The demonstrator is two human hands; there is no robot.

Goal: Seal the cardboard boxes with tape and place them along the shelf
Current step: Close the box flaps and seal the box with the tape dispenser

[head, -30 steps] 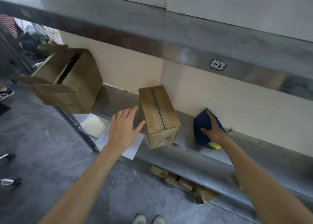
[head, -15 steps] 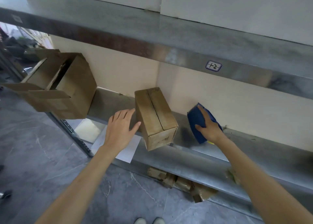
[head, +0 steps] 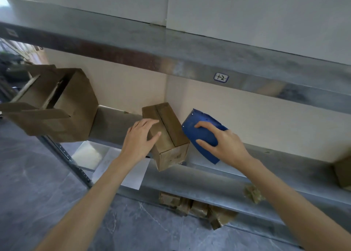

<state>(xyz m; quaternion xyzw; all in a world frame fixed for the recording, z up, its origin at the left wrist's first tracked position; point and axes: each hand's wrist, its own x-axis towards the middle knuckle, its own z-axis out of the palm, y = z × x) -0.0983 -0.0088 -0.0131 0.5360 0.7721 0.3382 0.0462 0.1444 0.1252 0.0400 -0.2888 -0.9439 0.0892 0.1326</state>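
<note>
both arms outstretched, left hand [head: 140, 139] flat, fingers straight, right hand [head: 223, 146] curled around blue dispenser [head: 199, 133]

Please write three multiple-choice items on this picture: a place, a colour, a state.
1. The small brown cardboard box stands: A on the floor; B on the grey metal shelf; C on a chair.
2. The plastic tape dispenser in the right hand is: A red; B blue; C green.
3. The large brown cardboard box at the left is: A taped shut; B flattened; C open.
Key: 1 B, it rests on the shelf board; 2 B, its shell is blue; 3 C, its flaps stand apart.
</note>
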